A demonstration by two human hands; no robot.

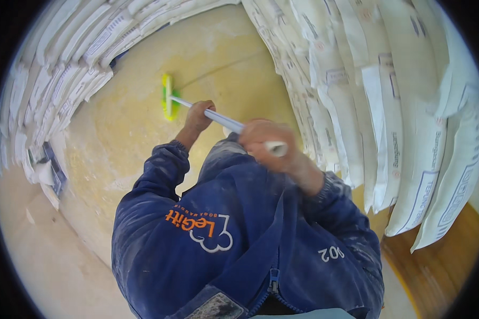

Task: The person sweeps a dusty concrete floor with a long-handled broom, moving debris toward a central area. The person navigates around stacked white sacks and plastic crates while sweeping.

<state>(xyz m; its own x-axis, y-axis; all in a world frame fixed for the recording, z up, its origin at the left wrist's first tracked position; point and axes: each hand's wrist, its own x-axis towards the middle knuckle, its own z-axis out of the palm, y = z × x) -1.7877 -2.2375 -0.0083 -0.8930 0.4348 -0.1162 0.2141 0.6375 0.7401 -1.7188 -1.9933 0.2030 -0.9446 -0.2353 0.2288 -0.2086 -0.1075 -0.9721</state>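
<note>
A broom with a pale handle (226,122) slants from near my chest toward the far left. Its yellow-green head (168,97) rests at the floor and is slightly blurred. My left hand (199,117) is wrapped round the handle lower down, nearer the broom head. Higher up, my right hand (269,142) grips the handle close to its white end, smeared a little by motion. Both my arms wear dark blue sleeves dusted with white powder.
Tall stacks of white sacks (378,117) rise close on my right. More stacked sacks (69,69) line the left. Between them lies a yellowish floor (122,122) with pale dusty patches. A brown wooden surface (436,266) is at the lower right.
</note>
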